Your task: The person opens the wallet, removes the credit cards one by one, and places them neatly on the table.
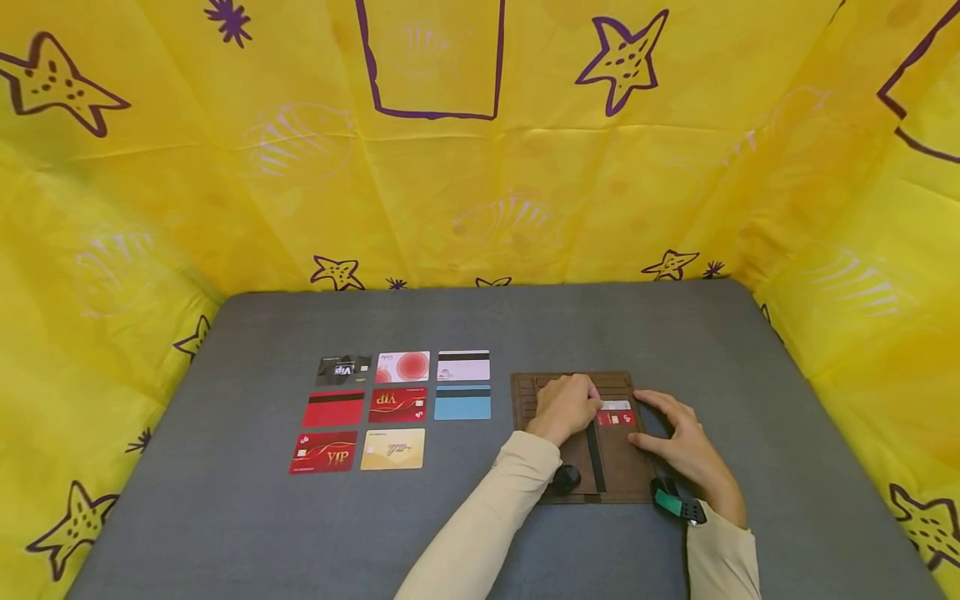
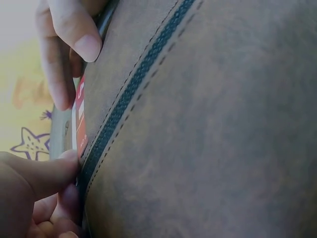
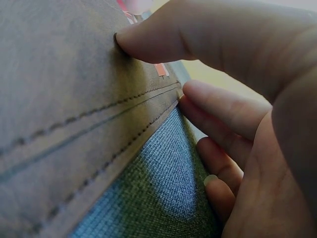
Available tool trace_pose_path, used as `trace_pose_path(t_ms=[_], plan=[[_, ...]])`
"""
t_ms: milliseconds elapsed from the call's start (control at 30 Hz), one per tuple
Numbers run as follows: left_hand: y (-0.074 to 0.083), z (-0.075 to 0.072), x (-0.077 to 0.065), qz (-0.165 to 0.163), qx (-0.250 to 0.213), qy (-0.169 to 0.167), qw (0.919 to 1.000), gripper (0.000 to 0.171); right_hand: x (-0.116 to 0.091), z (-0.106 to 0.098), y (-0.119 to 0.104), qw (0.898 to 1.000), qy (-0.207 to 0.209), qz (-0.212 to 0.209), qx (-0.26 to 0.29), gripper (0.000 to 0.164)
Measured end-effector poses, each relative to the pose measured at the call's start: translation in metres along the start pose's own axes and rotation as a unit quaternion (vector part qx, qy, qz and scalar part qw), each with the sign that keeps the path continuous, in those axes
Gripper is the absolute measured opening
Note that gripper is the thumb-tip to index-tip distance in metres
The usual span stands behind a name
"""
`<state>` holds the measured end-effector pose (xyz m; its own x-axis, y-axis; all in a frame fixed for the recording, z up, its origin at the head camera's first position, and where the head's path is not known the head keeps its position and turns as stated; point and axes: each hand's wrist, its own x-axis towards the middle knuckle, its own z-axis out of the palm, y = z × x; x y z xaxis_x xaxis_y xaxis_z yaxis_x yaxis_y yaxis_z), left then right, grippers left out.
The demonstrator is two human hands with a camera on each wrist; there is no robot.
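A brown leather wallet (image 1: pixel 628 471) lies spread on the grey table, with a dark zip strip (image 1: pixel 595 458) running down it. Near its top, a red card (image 1: pixel 617 418) and a whitish card (image 1: pixel 617 405) stick out of a pocket. My left hand (image 1: pixel 564 407) reaches over the wallet, fingers curled. In the left wrist view its thumb (image 2: pixel 62 168) and fingers pinch at the end of the whitish card, by the pocket edge; the exact grip is partly hidden. My right hand (image 1: pixel 686 442) rests at the wallet's right side, thumb (image 3: pixel 148 42) on the leather, fingertips at the edge.
Left of the wallet several cards lie in rows, among them a black card (image 1: pixel 330 372), a blue card (image 1: pixel 462 403), a gold card (image 1: pixel 393 450) and a red VIP card (image 1: pixel 324 452). Yellow patterned cloth (image 1: pixel 487 192) encloses the table's back and sides.
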<state>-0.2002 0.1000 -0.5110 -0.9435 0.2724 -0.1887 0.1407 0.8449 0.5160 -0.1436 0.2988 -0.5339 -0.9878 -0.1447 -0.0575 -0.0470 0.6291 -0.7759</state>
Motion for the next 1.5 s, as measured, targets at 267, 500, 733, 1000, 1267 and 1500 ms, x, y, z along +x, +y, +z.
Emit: trace_pose_path(t_ms=[267, 500, 733, 1000, 1267, 1500], plan=[[0.0, 0.003, 0.004, 0.003, -0.017, 0.016, 0.9997, 0.011, 0.0023, -0.0014, 0.0012, 1.0, 0.001, 0.004, -0.005, 0.066], [-0.002, 0.005, 0.0043, 0.001, -0.03, 0.031, 0.9991, 0.011, 0.0013, -0.0007, 0.001, 1.0, 0.005, -0.007, -0.008, 0.065], [-0.0055, 0.0001, 0.003, 0.011, -0.033, 0.013, 0.9993, 0.011, 0.0012, -0.0012, 0.0007, 1.0, 0.0, -0.004, -0.007, 0.065], [-0.0065, 0.0018, 0.0031, 0.006, -0.035, 0.021, 0.9992, 0.011, 0.001, 0.0005, 0.001, 1.0, -0.001, -0.001, -0.007, 0.064], [-0.004, 0.0041, 0.0029, -0.001, -0.015, 0.037, 0.9992, 0.011, 0.0004, 0.0008, 0.0002, 1.0, 0.0, -0.001, 0.0, 0.065], [0.0003, 0.0079, 0.0013, 0.01, 0.041, 0.055, 0.9976, 0.01, -0.0012, -0.0004, -0.0006, 1.0, -0.002, 0.004, -0.002, 0.065]])
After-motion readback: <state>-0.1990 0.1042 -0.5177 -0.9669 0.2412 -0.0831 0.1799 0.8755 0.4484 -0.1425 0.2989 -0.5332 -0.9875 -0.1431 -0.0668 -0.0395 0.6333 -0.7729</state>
